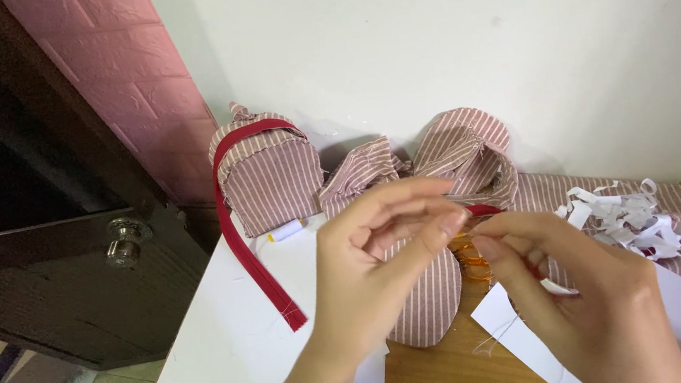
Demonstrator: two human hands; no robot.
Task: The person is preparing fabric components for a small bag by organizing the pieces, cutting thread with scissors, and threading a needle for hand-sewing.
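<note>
My left hand (380, 254) and my right hand (582, 285) meet at their fingertips above a rounded piece of pink-and-white striped fabric (430, 303). The thumb and forefinger of each hand are pinched together, seemingly on a fine thread that is too thin to make out. Just below the fingertips lie orange-handled scissors (471, 255), mostly hidden by the hands. A small striped fabric pouch (268, 173) with a long red zipper strip (250, 250) stands behind my left hand.
A spool of white thread (286, 231) lies by the pouch. More folded striped fabric (462, 155) leans on the wall. A pile of white paper scraps (626, 218) sits at right on striped cloth. A white sheet (511, 317) lies on the wooden table. A dark door (46, 245) is at left.
</note>
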